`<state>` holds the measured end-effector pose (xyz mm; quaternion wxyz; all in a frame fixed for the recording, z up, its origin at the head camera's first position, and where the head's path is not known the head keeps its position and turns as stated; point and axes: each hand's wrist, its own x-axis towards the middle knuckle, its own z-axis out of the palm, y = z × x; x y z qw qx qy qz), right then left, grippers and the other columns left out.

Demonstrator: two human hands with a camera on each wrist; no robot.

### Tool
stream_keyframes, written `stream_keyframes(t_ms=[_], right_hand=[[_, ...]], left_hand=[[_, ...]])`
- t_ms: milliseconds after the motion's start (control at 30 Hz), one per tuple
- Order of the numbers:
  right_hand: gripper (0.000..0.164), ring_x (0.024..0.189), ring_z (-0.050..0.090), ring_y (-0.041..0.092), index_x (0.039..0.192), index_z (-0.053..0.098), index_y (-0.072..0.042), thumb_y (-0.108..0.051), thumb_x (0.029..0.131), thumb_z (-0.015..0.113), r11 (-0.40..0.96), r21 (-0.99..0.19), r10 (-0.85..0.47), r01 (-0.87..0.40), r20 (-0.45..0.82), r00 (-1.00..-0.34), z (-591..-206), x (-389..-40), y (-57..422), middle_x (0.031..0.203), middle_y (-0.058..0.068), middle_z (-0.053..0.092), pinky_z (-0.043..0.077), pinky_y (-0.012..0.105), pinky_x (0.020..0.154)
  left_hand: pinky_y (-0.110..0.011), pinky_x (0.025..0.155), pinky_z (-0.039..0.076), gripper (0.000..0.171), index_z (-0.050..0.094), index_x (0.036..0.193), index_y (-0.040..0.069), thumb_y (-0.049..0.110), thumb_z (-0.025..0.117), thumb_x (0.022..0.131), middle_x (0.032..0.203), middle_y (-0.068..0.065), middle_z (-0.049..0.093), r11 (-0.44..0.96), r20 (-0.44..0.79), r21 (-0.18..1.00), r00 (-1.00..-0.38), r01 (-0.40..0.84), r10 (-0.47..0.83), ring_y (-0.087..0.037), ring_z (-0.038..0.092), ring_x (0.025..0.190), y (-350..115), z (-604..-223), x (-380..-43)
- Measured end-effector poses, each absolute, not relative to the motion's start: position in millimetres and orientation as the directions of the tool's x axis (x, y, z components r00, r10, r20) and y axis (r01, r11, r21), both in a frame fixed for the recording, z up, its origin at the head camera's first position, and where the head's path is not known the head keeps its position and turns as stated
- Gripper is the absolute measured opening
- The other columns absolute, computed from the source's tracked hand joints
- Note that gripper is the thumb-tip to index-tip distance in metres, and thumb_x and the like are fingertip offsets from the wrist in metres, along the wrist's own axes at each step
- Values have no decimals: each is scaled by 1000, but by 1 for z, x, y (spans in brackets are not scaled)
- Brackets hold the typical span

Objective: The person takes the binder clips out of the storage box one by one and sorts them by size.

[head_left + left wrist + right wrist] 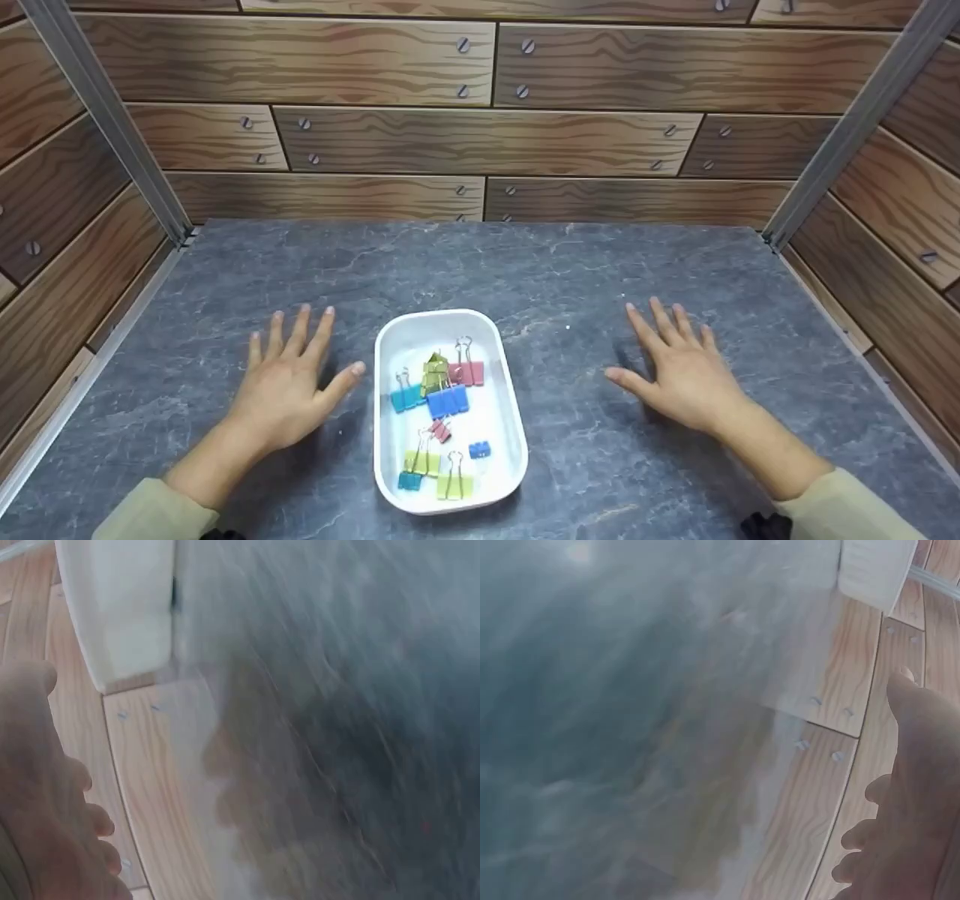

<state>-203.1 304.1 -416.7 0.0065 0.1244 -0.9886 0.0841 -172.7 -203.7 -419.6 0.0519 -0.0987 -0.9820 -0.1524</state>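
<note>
Between the two hands a white tray [499, 480] stands on the dark marbled table, holding several binder clips. Toward its far end lie a red clip [472, 373], an olive-gold clip [434, 375], a teal clip [407, 398] and a blue clip [448, 403]. Nearer are a small red clip [441, 430], a small blue clip [480, 449], a small teal clip [409, 481] and yellow-green clips [454, 486]. My left hand [283, 394] is spread palm down left of the tray, thumb toward it. Farther from the tray, my right hand [686, 379] spreads its fingers on the right. Both hold nothing.
Wood-patterned panels [487, 142] enclose the back and sides of the table [585, 270]. Grey metal posts [112, 120] rise at the back corners. In both wrist views the tray's white wall [124, 607] shows near the top.
</note>
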Motion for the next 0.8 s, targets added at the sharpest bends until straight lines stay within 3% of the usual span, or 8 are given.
stream_keyframes(t_ms=[467, 800], right_hand=[[97, 159, 13, 46, 172, 20, -21, -74, 98, 54, 881, -241, -386, -408, 133, -913, -388, -207, 254, 176, 14, 15, 8, 70, 123], [91, 156, 30, 38, 170, 30, -21, -62, 98, 67, 759, -403, -468, -512, 209, -859, -383, -214, 224, 173, 9, 28, 24, 63, 123]], left_hand=[[-68, 124, 10, 88, 14, 172, 17, 67, 45, 106, 173, -22, 16, 814, 118, 513, -962, 273, 248, -51, 10, 157, -164, -429, -157], [-65, 124, 16, 86, 13, 172, 17, 57, 52, 107, 176, -15, 15, 688, 138, 664, -952, 293, 273, -41, 17, 159, -155, -449, -159]])
